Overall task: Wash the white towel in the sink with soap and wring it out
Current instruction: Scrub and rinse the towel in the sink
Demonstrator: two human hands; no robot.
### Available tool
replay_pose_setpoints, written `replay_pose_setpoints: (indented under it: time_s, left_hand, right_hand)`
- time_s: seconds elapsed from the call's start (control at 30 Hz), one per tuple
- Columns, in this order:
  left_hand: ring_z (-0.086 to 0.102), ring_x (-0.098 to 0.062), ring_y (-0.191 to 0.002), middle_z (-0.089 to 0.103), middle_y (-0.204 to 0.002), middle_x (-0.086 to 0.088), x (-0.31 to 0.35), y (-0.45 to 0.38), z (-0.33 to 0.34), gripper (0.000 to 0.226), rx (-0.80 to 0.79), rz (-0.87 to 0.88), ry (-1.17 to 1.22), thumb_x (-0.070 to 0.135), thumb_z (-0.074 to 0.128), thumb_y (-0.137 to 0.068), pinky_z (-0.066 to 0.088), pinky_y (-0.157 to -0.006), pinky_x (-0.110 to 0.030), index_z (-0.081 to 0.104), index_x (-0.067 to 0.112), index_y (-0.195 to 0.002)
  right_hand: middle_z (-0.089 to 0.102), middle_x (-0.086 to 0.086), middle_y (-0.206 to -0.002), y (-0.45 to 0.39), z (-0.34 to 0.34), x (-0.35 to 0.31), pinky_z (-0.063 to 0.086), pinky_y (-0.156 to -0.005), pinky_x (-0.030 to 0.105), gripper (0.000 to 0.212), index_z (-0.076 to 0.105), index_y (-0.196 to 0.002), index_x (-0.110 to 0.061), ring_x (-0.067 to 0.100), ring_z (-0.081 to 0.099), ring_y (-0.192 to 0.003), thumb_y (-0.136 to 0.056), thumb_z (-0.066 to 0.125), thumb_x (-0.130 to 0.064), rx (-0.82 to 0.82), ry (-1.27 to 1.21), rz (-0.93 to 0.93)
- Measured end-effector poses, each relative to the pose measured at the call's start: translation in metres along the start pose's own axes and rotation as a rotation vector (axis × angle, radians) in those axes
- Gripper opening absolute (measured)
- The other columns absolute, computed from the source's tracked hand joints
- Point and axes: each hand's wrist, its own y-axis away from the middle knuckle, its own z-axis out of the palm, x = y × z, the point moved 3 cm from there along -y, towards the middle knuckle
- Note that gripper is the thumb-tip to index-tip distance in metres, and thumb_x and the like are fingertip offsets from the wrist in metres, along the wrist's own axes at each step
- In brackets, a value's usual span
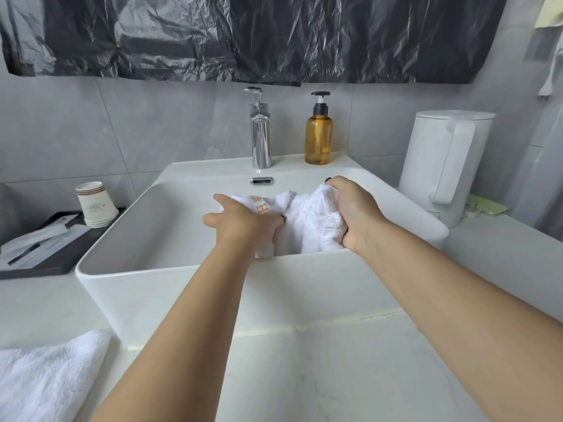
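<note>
Watching the head cam feed here. Both hands are in the sink (128,239), bunching up the white towel (310,220) over the right half of the basin. The left hand (243,222) has its fingers curled into the end with orange lettering, and the right hand (353,208) is gripping a fat wad of the fluffy part near the right rim. The towel hangs down between them inside the basin, and I can't tell if it's wet.

At the back edge there's the chrome tap (260,132), with an amber soap bottle (318,135) just to its right. On the worktop (335,376) I see a white kettle (441,166) to the right, stacked paper cups (96,205) on a dark tray (45,260) to the left, and a second white towel (45,376) at the lower left corner.
</note>
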Motion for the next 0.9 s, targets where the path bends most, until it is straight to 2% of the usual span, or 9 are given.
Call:
replay_pose_setpoints:
  time_s: [0.07, 0.2, 0.33, 0.43, 0.53, 0.57, 0.63, 0.73, 0.9]
  left_hand:
    - [0.065, -0.028, -0.091, 0.061, -0.125, -0.013, -0.005, -0.006, -0.004, 0.071, 0.076, 0.060, 0.137, 0.023, 0.073, -0.072, 0.042, -0.050, -0.023, 0.046, 0.013, -0.138]
    - [0.066, -0.026, -0.093, 0.061, -0.110, -0.006, -0.009, 0.002, -0.015, 0.067, 0.249, 0.046, 0.547, 0.008, 0.076, -0.074, 0.057, -0.078, -0.036, 0.038, 0.006, -0.129]
    - [0.056, -0.024, -0.066, 0.059, -0.074, -0.001, -0.004, 0.010, -0.020, 0.027, 0.013, -0.094, 0.640, 0.004, 0.080, -0.076, 0.050, -0.061, -0.024, 0.056, 0.015, -0.081]
    - [0.068, -0.022, -0.069, 0.074, -0.085, -0.006, -0.003, 0.011, -0.012, 0.012, -0.202, -0.126, 0.586, 0.013, 0.080, -0.080, 0.061, -0.081, -0.039, 0.070, 0.016, -0.084]
    - [0.061, -0.023, -0.074, 0.062, -0.075, 0.001, 0.000, 0.011, -0.005, 0.033, -0.214, -0.057, 0.548, 0.020, 0.067, -0.093, 0.052, -0.069, -0.026, 0.044, 0.027, -0.070]
    - [0.062, -0.023, -0.075, 0.062, -0.073, 0.002, 0.001, 0.010, -0.006, 0.029, -0.180, -0.016, 0.557, 0.022, 0.064, -0.094, 0.052, -0.067, -0.025, 0.047, 0.025, -0.071]
    - [0.068, -0.021, -0.072, 0.068, -0.075, -0.001, 0.002, 0.012, -0.010, 0.017, -0.164, 0.039, 0.603, 0.026, 0.061, -0.098, 0.056, -0.068, -0.028, 0.062, 0.017, -0.084]
    - [0.068, -0.016, -0.072, 0.069, -0.079, -0.001, 0.006, 0.019, -0.014, 0.023, -0.281, 0.068, 0.762, 0.025, 0.053, -0.103, 0.056, -0.079, -0.032, 0.064, 0.012, -0.087]
    - [0.066, -0.009, -0.066, 0.070, -0.070, 0.005, 0.009, 0.027, -0.019, 0.024, -0.340, 0.117, 0.865, 0.019, 0.050, -0.103, 0.053, -0.069, -0.021, 0.065, 0.013, -0.086]
  right_hand:
    - [0.045, -0.001, -0.054, -0.002, -0.001, 0.001, 0.038, -0.067, 0.036, 0.026, 0.047, -0.054, -0.019, 0.022, 0.046, -0.060, -0.076, 0.061, -0.025, 0.003, -0.007, 0.003]
    - [0.043, 0.001, -0.065, 0.002, -0.001, -0.002, 0.035, -0.067, 0.038, 0.018, 0.050, -0.062, -0.019, 0.024, 0.043, -0.069, -0.072, 0.062, -0.027, 0.008, 0.025, -0.013]
    - [0.050, 0.002, -0.067, 0.011, 0.002, -0.006, 0.040, -0.064, 0.031, 0.022, 0.050, -0.066, -0.016, 0.023, 0.050, -0.069, -0.082, 0.056, -0.029, 0.060, 0.212, -0.208]
    - [0.051, 0.003, -0.063, 0.025, 0.010, -0.008, 0.039, -0.063, 0.031, 0.035, 0.048, -0.060, -0.015, 0.026, 0.047, -0.072, -0.089, 0.052, -0.033, 0.085, 0.566, -0.479]
    - [0.058, 0.005, -0.075, 0.042, 0.022, -0.004, 0.034, -0.065, 0.033, 0.034, 0.044, -0.065, -0.018, 0.032, 0.048, -0.080, -0.093, 0.045, -0.038, 0.091, 0.928, -0.717]
    - [0.061, 0.006, -0.082, 0.046, 0.025, -0.002, 0.032, -0.066, 0.033, 0.033, 0.040, -0.067, -0.021, 0.031, 0.046, -0.080, -0.094, 0.044, -0.038, 0.096, 0.971, -0.780]
    - [0.065, 0.006, -0.100, 0.055, 0.028, 0.000, 0.030, -0.068, 0.033, 0.022, 0.049, -0.081, -0.024, 0.032, 0.048, -0.086, -0.098, 0.042, -0.036, 0.089, 1.012, -0.888]
    - [0.062, 0.005, -0.112, 0.062, 0.040, 0.003, 0.029, -0.066, 0.034, 0.026, 0.059, -0.109, -0.016, 0.035, 0.057, -0.099, -0.100, 0.041, -0.032, 0.122, 1.125, -1.084]
    - [0.061, 0.009, -0.115, 0.051, 0.061, -0.008, 0.027, -0.066, 0.034, 0.031, 0.055, -0.110, -0.012, 0.037, 0.057, -0.100, -0.102, 0.037, -0.036, 0.210, 1.165, -0.990]
